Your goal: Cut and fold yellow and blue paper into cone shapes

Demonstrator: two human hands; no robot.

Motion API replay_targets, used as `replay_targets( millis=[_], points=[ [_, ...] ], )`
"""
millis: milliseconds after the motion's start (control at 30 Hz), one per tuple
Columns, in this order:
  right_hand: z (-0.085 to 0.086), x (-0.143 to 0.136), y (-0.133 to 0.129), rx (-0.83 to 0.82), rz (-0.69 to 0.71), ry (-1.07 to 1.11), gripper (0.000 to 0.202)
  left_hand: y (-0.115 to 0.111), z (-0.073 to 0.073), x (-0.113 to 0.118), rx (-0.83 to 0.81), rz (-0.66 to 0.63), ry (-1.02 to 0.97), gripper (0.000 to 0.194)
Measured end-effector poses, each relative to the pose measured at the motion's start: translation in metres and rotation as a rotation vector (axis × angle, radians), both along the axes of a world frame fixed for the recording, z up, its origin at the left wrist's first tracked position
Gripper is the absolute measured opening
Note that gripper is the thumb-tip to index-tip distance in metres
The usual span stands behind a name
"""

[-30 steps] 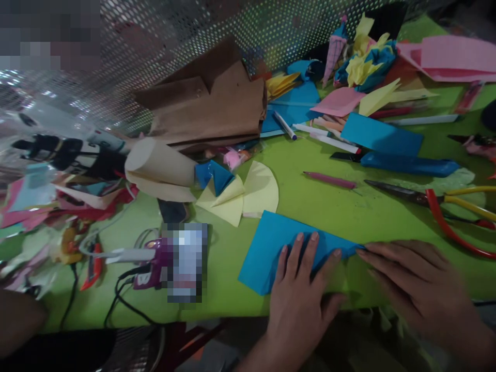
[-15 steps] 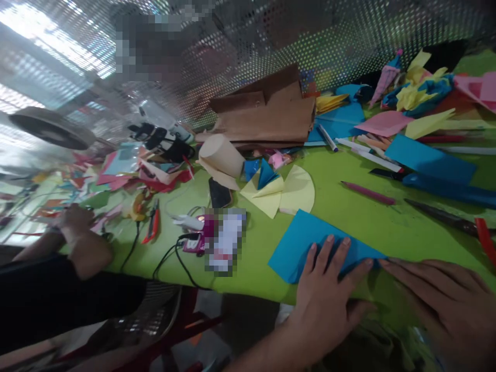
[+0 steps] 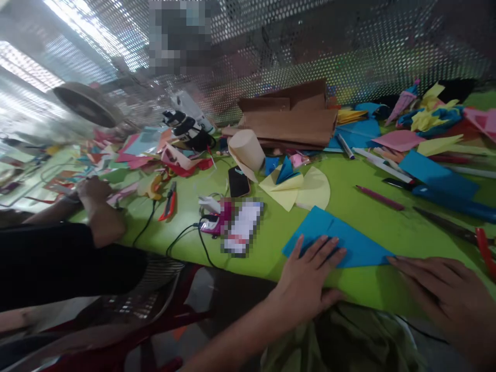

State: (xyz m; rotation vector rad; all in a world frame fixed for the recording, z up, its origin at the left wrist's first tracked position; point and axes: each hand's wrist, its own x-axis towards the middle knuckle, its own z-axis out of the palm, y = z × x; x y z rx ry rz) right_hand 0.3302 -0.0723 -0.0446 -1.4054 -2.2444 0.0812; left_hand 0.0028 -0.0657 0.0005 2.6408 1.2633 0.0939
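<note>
On the green table a folded sheet of blue paper (image 3: 349, 238) lies flat, its narrow point toward the right. My left hand (image 3: 308, 271) rests on the paper's left part, palm down with fingers spread. At the pointed right end, the fingertips of my right hand (image 3: 445, 289) pinch the paper's tip; the thumb is mostly hidden. Just beyond the sheet are a pale yellow paper fan shape (image 3: 314, 187) and a yellow folded cone (image 3: 284, 188) with a blue folded piece (image 3: 287, 169) on it. A pink pencil (image 3: 380, 198) lies behind the tip.
Scissors (image 3: 445, 222) with red handles lie at the right. Left of the blue sheet are a phone (image 3: 244, 227) and a purple power adapter (image 3: 217, 219) with cables. Brown paper (image 3: 290, 124) and a cream roll (image 3: 247, 150) stand behind. Another person's hand (image 3: 95, 191) rests farther left.
My left hand has slid along the blue paper toward its lower left side, and more of the folded triangle shows. My right hand stays at the tip. The camera view has shifted.
</note>
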Motion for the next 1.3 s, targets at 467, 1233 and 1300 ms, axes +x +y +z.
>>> replay_targets(
  millis=[467, 1233, 1300],
  points=[
    [0.027, -0.021, -0.002, 0.110, -0.044, -0.181, 0.027, -0.036, -0.013, 0.004, 0.111, -0.054, -0.057, 0.079],
    [0.021, -0.018, -0.025, 0.063, -0.215, -0.179, 0.030, -0.034, -0.017, -0.048, 0.154, -0.034, -0.057, 0.062],
    [0.028, -0.031, -0.015, 0.080, -0.217, -0.202, 0.030, -0.036, -0.016, -0.053, 0.145, -0.049, -0.065, 0.063]
  ],
)
